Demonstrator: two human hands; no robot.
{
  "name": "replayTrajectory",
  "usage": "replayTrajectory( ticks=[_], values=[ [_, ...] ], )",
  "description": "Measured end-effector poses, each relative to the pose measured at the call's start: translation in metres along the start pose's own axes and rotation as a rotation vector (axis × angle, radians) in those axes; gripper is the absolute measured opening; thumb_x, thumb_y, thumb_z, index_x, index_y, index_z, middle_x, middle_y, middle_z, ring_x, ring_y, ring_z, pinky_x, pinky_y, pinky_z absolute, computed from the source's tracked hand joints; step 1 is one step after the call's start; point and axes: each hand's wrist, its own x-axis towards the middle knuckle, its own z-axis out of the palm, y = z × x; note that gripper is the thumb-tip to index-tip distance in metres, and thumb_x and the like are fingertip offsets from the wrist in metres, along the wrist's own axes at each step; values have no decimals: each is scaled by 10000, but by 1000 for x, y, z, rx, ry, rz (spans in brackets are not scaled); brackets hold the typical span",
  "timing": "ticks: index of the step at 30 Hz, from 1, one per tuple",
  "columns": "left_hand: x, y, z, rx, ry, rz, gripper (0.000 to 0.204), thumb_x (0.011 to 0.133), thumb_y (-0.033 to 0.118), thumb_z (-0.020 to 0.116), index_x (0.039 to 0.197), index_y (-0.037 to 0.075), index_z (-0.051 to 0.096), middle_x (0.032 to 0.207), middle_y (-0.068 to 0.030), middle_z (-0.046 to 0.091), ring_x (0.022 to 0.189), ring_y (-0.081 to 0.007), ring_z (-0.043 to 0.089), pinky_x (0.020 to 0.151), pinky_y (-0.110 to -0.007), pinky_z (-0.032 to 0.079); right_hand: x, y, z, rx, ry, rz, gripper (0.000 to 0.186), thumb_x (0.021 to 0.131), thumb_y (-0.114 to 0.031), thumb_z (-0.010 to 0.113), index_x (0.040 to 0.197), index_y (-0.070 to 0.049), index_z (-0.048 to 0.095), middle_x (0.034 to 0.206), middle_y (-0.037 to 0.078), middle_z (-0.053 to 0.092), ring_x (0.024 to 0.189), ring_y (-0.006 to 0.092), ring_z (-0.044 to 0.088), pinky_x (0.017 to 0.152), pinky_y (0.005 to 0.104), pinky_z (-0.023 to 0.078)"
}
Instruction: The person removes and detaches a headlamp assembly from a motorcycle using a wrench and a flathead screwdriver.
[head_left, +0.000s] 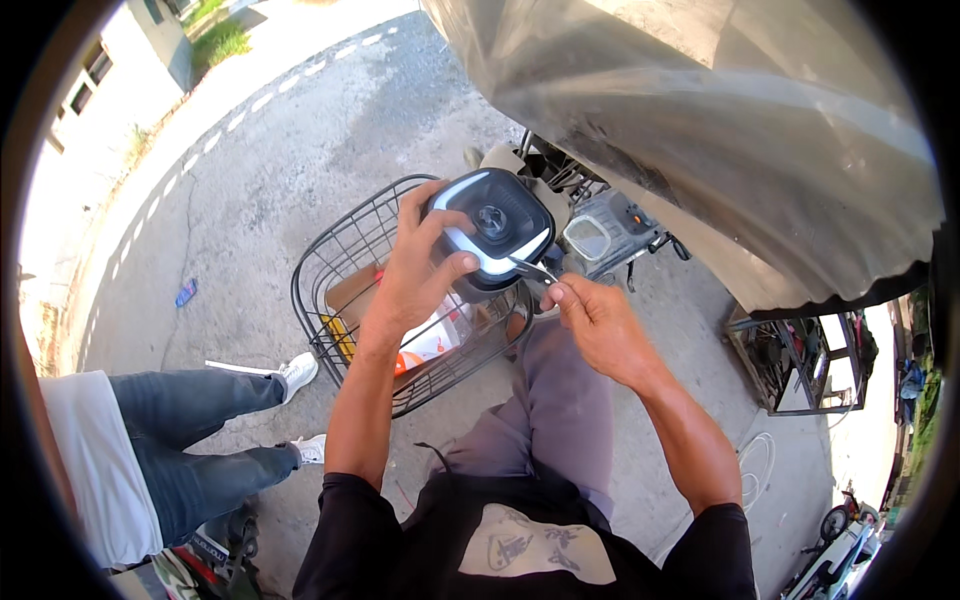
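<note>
A: Left hand (408, 280)?
B: Fingers spread, gripping black box (515, 195) by its left side, above the wire basket's (296, 300) right end.
A: Right hand (605, 325)?
B: Thumb and fingers pinched on dark tool (532, 269), tip at box's near edge.
A: Writing?
B: Print on shirt (535, 548); illegible here.
A: Room?
B: Concrete (240, 250) beyond basket's left rim; grey panel (622, 238) just right of box.
</note>
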Motion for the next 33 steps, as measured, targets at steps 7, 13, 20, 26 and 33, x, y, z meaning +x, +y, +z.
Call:
replayTrajectory(
  ticks=[7,13,20,26,33],
  values=[
    [-3,-5,4,-70,11,-61,411,898,290,808,1214,63,675,1545,-208,430,1470,-407,427,1201,-504,392,5,8,3,108,16,11,326,1148,-244,542,1014,12,695,725,137,640,684,242,605,711,387,525],
    [-7,-9,8,-96,65,-105,483,890,375,803,1236,64,672,1558,-220,435,1460,-420,459,1181,-522,416,9,-15,-15,58,-43,54,331,1145,-254,563,1002,18,685,688,167,574,620,288,516,640,419,473],
    [-7,-18,11,-90,82,21,691,866,526,849,1293,32,625,1566,-268,405,1464,-429,456,1170,-540,426,5,-3,-5,140,-5,26,298,1131,-226,594,980,19,672,707,220,515,627,381,455,610,452,434],
    [-6,-25,11,-113,66,63,853,787,535,907,1384,50,538,1605,-273,366,1483,-439,447,1197,-552,407,5,5,5,170,17,-8,267,1134,-202,598,985,10,662,704,218,507,623,386,456,602,446,419],
    [-6,-17,16,-234,108,11,836,760,486,911,1389,83,536,1628,-267,374,1535,-443,406,1244,-534,356,2,9,11,146,24,-4,196,1123,-155,620,1019,10,635,717,221,537,657,417,522,611,446,439]
  ],
)
